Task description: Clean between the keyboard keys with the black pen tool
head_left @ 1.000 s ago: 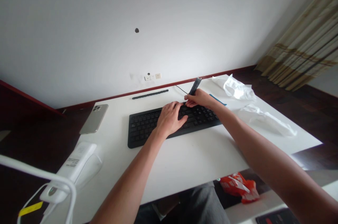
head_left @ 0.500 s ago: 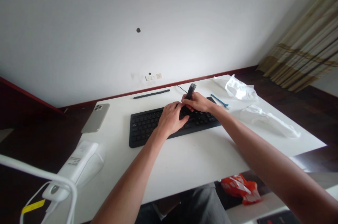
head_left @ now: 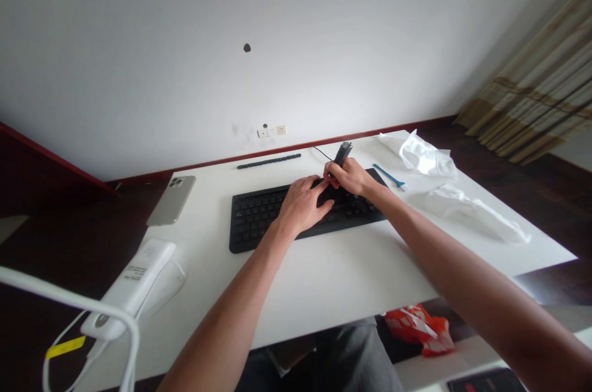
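Observation:
A black keyboard point(head_left: 259, 216) lies on the white table in front of me. Across its middle rests my left hand point(head_left: 303, 206), open with thumb and fingers apart, its index fingertip close to my right hand. My right hand point(head_left: 345, 176) is closed around a dark, thick stick-like tool point(head_left: 343, 152), held tilted above the keyboard's back part. A greyish end of the tool sticks up out of the fist; its lower end is hidden by the fingers. Just to the right of the keyboard lies a blue tool with a small brush-like end point(head_left: 390, 176).
A dark ridged strip point(head_left: 269, 161) lies behind the keyboard. On the left are a phone point(head_left: 172, 200) and a white power strip point(head_left: 132, 287) with cables. Crumpled white plastic wrapping point(head_left: 428, 155) covers the right side. Below the table's front edge is a red bag point(head_left: 419, 327).
The camera view has shifted slightly, moving the table in the frame. The upright tool in my right hand leans a little more to the right. My left hand stays on the keyboard.

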### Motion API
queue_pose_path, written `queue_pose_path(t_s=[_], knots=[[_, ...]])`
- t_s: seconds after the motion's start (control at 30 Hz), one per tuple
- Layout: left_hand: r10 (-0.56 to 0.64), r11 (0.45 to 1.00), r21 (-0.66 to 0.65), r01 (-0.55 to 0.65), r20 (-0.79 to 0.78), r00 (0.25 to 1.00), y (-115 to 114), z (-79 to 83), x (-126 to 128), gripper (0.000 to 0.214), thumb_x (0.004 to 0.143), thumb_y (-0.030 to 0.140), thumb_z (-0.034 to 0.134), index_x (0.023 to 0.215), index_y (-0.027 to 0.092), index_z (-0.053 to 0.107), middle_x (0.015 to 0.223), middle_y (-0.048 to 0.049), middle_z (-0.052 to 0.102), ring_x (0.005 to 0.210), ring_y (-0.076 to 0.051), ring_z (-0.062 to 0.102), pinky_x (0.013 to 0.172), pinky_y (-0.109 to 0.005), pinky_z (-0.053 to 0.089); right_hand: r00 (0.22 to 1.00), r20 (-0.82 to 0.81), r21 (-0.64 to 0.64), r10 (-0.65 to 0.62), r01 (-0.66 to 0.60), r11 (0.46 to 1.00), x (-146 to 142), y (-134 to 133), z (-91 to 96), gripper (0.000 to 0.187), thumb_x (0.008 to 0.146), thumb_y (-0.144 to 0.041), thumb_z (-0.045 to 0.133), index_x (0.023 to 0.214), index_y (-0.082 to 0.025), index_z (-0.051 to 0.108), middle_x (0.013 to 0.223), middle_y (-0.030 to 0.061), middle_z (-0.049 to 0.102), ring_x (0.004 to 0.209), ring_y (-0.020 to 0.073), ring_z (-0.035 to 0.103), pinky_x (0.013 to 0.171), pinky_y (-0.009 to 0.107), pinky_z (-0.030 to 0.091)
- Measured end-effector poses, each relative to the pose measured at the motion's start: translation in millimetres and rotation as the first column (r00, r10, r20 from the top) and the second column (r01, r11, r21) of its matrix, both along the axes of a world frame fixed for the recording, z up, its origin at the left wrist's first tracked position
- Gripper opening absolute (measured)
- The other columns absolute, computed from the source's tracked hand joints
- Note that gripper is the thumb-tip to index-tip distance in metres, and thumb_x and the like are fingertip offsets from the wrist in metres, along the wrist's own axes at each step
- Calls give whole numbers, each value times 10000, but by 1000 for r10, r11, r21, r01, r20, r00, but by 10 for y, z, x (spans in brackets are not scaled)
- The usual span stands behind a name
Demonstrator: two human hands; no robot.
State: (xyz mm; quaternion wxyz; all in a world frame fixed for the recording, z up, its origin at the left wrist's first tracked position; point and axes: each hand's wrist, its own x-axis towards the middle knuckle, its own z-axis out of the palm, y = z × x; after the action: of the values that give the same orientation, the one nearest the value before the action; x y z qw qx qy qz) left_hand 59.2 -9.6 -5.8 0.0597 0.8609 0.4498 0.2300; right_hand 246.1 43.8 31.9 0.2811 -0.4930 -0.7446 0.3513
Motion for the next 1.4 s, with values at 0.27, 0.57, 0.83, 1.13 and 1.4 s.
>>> queue_pose_path(t_s=[0.27,0.57,0.83,1.13,1.4], knots=[[13,1000,10,-13,-42,999,-20,2,-19,442,989,424,610,1399,257,621,1401,-99,620,1275,-292,587,1150,-453,435,1000,13,48,-28,27,998,-26,11,-62,380,960,-319,424,756,-175,710,569,9,595,593,162,580,626,268,430],[53,999,12,-52,-89,995,1,-49,-16,551,1016,502,548,1506,249,555,1484,-113,590,1338,-310,558,1171,-464,409,986,149,221,-75,41,974,135,38,84,433,1005,-438,427,968,-220,799,806,38,708,775,210,616,742,306,423],[49,999,-7,-50,-88,995,3,-45,-18,549,1012,503,553,1504,259,554,1486,-107,588,1342,-304,557,1176,-463,402,999,18,143,30,-32,989,156,73,44,556,1005,-549,453,792,-172,802,688,34,647,701,185,575,711,305,430],[56,998,-22,-59,-100,993,4,-11,-10,545,1010,493,553,1503,261,551,1493,-90,585,1335,-297,558,1175,-443,403,970,-129,74,-207,217,973,57,121,-114,661,978,-674,466,694,-161,771,625,37,617,615,159,530,665,295,423],[52,998,-29,-54,-65,997,1,-19,-4,564,1004,485,562,1517,254,530,1458,-90,606,1329,-291,556,1164,-437,411,954,-111,-45,-277,273,961,70,254,-104,782,934,-799,415,705,-146,777,481,26,517,481,148,472,594,305,436]])
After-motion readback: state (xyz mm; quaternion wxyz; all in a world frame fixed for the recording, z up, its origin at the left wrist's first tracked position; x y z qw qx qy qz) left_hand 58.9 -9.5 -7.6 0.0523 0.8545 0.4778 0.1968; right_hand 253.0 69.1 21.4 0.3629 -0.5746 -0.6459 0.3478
